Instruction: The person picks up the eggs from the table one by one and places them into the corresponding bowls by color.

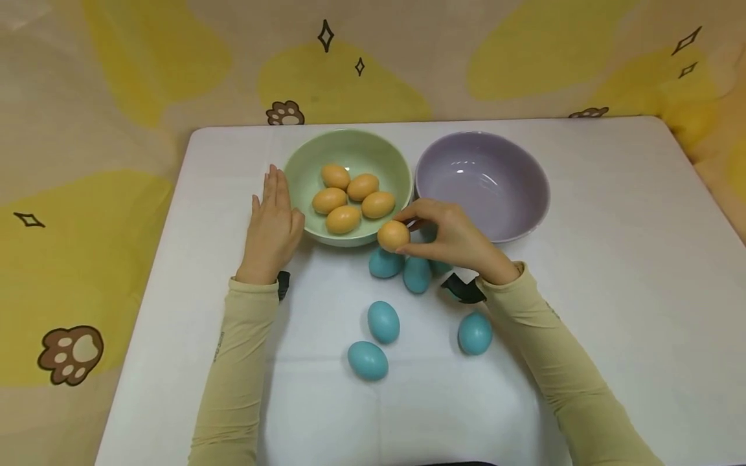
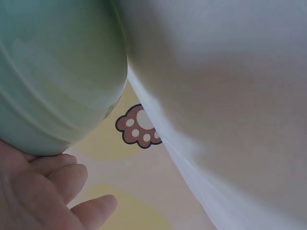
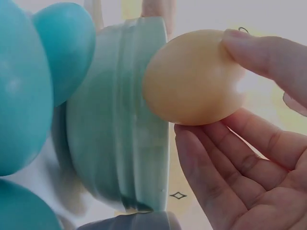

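My right hand (image 1: 445,236) pinches an orange egg (image 1: 394,236) between thumb and fingers at the near right rim of the green bowl (image 1: 344,241). In the right wrist view the held egg (image 3: 194,76) overlaps the bowl's rim. Several orange eggs (image 1: 344,220) lie inside that bowl. My left hand (image 1: 271,226) rests against the bowl's left side, its fingers straight and pointing away from me. The left wrist view shows those fingers (image 2: 67,179) touching the bowl wall (image 2: 62,96). Just below the right hand, blue eggs (image 1: 416,275) sit close together, partly hidden by it.
A purple bowl (image 1: 524,223) stands right of the green one, with nothing seen in it. More blue eggs (image 1: 383,321) lie on the white table (image 1: 612,291) nearer me, one blue egg (image 1: 474,333) beside the right forearm. Patterned cloth (image 1: 373,77) hangs behind the table.
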A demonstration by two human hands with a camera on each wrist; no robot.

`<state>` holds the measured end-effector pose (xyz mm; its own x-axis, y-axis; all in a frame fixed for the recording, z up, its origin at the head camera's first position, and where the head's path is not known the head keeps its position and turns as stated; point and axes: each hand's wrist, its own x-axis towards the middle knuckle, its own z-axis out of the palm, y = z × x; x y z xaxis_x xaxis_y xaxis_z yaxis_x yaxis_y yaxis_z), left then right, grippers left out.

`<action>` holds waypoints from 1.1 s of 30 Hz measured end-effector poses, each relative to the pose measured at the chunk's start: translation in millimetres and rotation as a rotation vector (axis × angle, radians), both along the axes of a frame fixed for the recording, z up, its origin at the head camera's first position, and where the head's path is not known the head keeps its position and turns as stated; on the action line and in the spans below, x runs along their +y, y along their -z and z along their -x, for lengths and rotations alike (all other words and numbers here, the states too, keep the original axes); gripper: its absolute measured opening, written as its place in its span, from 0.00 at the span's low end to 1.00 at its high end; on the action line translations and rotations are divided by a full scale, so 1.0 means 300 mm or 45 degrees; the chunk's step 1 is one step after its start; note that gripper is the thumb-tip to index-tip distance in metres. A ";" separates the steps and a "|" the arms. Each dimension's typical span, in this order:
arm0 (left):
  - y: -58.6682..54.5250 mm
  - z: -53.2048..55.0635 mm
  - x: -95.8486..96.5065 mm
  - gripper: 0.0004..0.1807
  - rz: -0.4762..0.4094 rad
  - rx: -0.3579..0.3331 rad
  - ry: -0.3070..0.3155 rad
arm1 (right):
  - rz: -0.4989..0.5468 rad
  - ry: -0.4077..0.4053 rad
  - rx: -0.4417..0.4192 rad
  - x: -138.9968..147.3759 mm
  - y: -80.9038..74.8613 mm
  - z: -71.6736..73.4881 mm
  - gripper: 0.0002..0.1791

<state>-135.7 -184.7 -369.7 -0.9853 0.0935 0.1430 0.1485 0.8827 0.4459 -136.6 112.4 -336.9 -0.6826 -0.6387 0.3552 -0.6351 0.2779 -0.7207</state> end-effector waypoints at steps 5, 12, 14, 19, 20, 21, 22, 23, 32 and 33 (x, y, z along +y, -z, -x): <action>0.008 0.000 0.000 0.34 -0.007 0.001 -0.005 | 0.087 -0.011 -0.100 -0.014 -0.007 0.015 0.22; 0.004 0.000 0.001 0.34 -0.010 -0.017 -0.009 | 0.167 0.019 -0.214 -0.040 -0.015 0.036 0.22; 0.003 0.000 0.001 0.34 -0.007 -0.022 -0.008 | 0.197 0.023 -0.238 -0.048 -0.018 0.040 0.23; 0.003 0.002 0.001 0.34 -0.005 -0.025 -0.002 | 0.239 0.049 -0.260 -0.070 -0.020 0.057 0.23; 0.003 0.002 0.001 0.34 -0.003 -0.023 -0.001 | 0.238 0.059 -0.259 -0.073 -0.019 0.061 0.23; 0.004 0.003 0.002 0.34 -0.002 -0.022 0.000 | 0.239 0.067 -0.257 -0.077 -0.017 0.066 0.22; 0.004 0.003 0.002 0.34 0.001 -0.019 0.001 | 0.240 0.071 -0.250 -0.081 -0.015 0.071 0.22; 0.004 0.003 0.002 0.34 0.001 -0.018 0.002 | 0.237 0.073 -0.247 -0.085 -0.012 0.076 0.22; 0.007 0.004 0.003 0.34 -0.010 -0.031 -0.004 | 0.136 0.066 -0.212 -0.122 0.033 0.092 0.23; 0.007 0.004 0.003 0.34 -0.010 -0.032 -0.001 | 0.125 0.070 -0.200 -0.124 0.038 0.092 0.23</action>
<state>-137.0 -183.6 -371.9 -0.9886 0.0915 0.1193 0.1365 0.8793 0.4563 -164.2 75.1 -348.2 -0.7675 -0.5664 0.3003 -0.4985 0.2328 -0.8350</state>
